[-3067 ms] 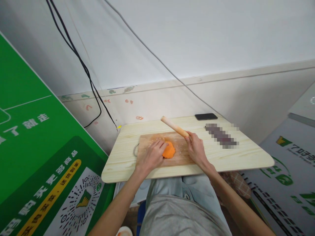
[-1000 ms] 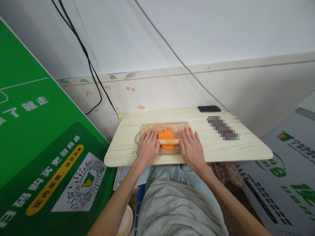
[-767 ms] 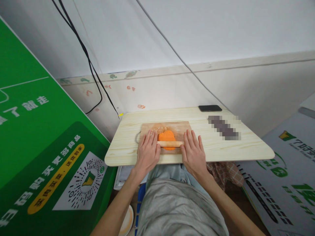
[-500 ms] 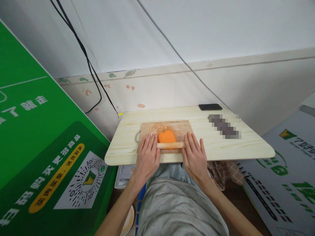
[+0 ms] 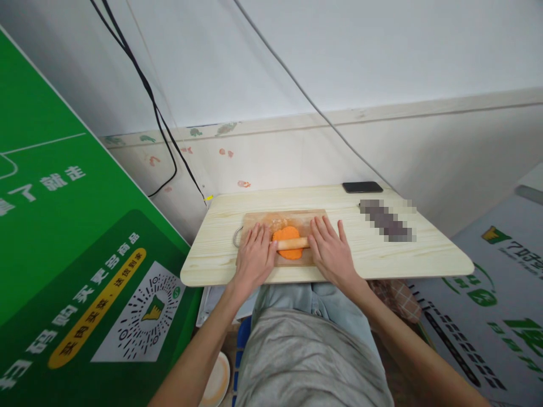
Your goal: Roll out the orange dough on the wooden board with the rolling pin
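A flat piece of orange dough (image 5: 285,234) lies on a wooden cutting board (image 5: 283,218) on a pale wooden table (image 5: 382,254). A wooden rolling pin (image 5: 292,243) lies across the dough. My left hand (image 5: 253,254) rests flat on the pin's left end, fingers stretched out. My right hand (image 5: 329,252) lies flat on the right end, fingers spread. Both palms press on the pin; its ends are hidden under them.
A black phone (image 5: 362,187) lies at the table's far right corner, with a blurred dark strip (image 5: 387,221) beside it. A green printed panel (image 5: 72,254) stands at the left. Black cables (image 5: 156,121) hang down the wall. A bowl (image 5: 216,380) sits on the floor below.
Earlier my right hand held the pin lifted while my left pressed the dough. Both palms now lie on the pin, which rolled toward me over the dough and has now moved back away.
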The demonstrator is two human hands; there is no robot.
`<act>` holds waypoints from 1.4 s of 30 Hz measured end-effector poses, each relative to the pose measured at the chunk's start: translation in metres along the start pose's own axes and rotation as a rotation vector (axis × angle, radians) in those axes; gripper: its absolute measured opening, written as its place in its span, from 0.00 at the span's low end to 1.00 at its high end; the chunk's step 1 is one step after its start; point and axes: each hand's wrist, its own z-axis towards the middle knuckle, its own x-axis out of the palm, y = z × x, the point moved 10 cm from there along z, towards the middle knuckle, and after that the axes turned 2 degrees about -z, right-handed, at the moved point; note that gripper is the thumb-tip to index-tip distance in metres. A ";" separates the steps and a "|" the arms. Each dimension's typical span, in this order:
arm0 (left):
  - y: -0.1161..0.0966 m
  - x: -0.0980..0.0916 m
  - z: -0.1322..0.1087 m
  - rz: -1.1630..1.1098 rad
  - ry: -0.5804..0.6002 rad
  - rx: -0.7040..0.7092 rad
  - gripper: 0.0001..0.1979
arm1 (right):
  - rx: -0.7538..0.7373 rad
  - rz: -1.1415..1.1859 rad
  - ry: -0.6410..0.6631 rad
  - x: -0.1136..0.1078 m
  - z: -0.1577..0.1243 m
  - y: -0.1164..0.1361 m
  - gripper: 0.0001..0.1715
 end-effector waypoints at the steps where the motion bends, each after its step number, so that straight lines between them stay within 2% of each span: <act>1: 0.003 0.002 0.006 0.001 0.003 -0.005 0.32 | -0.006 -0.009 0.026 0.004 0.008 -0.002 0.34; 9: 0.024 0.018 0.047 0.050 0.095 -0.027 0.33 | 0.002 -0.093 0.116 0.026 0.058 -0.010 0.34; 17: 0.056 0.034 0.082 0.018 0.163 -0.160 0.33 | 0.024 -0.127 0.253 0.051 0.097 -0.019 0.35; 22: 0.069 0.045 0.094 0.006 0.204 -0.168 0.34 | 0.061 -0.081 0.342 0.065 0.112 -0.026 0.36; 29: 0.081 0.055 0.105 -0.063 0.218 -0.205 0.34 | 0.069 -0.073 0.392 0.081 0.120 -0.034 0.37; 36: 0.075 0.054 0.101 -0.041 0.251 -0.192 0.34 | 0.068 -0.089 0.355 0.072 0.116 -0.029 0.35; 42: 0.052 0.035 0.076 -0.010 0.152 -0.109 0.32 | 0.026 -0.133 0.198 0.045 0.090 -0.015 0.33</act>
